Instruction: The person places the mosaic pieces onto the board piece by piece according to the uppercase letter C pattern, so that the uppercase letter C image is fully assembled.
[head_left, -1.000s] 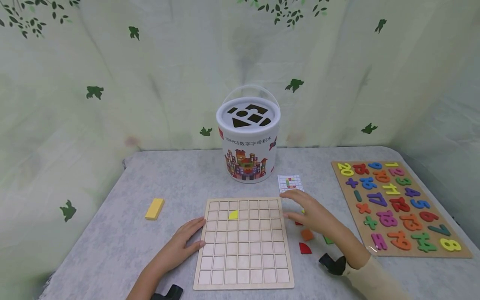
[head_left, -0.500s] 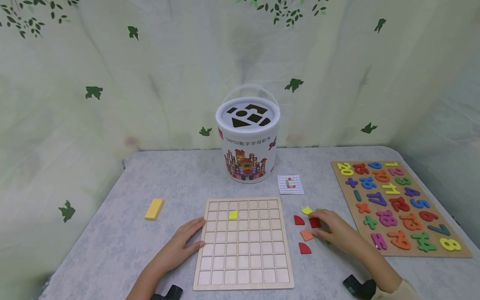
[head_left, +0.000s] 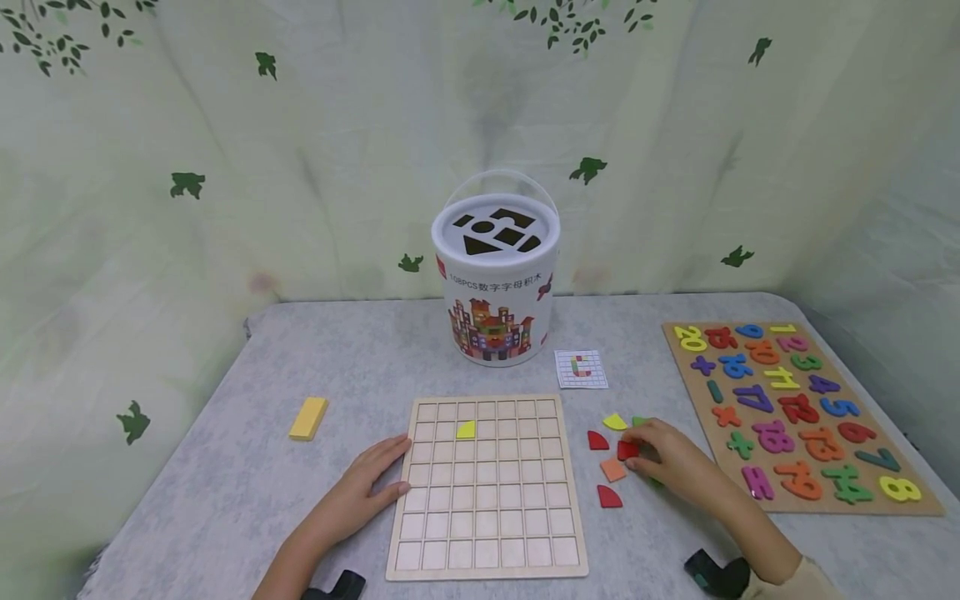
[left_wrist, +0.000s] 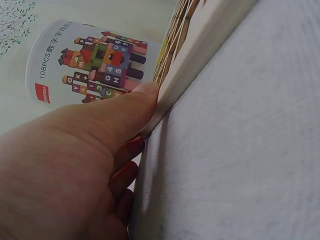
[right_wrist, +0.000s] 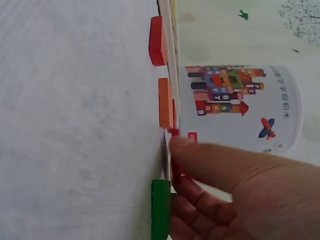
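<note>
A square wooden grid board point(head_left: 487, 497) lies on the table with one yellow piece point(head_left: 466, 429) in its upper part. My left hand point(head_left: 356, 496) rests at the board's left side, fingers and thumb touching the edge. To the right of the board, my right hand point(head_left: 675, 467) pinches a small red square piece point(head_left: 627, 450) between thumb and fingers, low at the tabletop. Around it lie an orange square point(head_left: 612, 470), two red quarter-round pieces point(head_left: 597, 440), a yellow piece point(head_left: 615, 422) and green pieces point(right_wrist: 161, 207), partly hidden by the hand.
Behind the board stands a white lidded bucket point(head_left: 498, 283) with shaped holes. A small pattern card point(head_left: 592, 379) lies near its base. At the right is a number puzzle board point(head_left: 802, 417), and at the left a yellow block point(head_left: 308, 418).
My right hand has moved from the board's upper right corner, near the card, down and right to the loose pieces and pinches the red square. My left hand stays in place.
</note>
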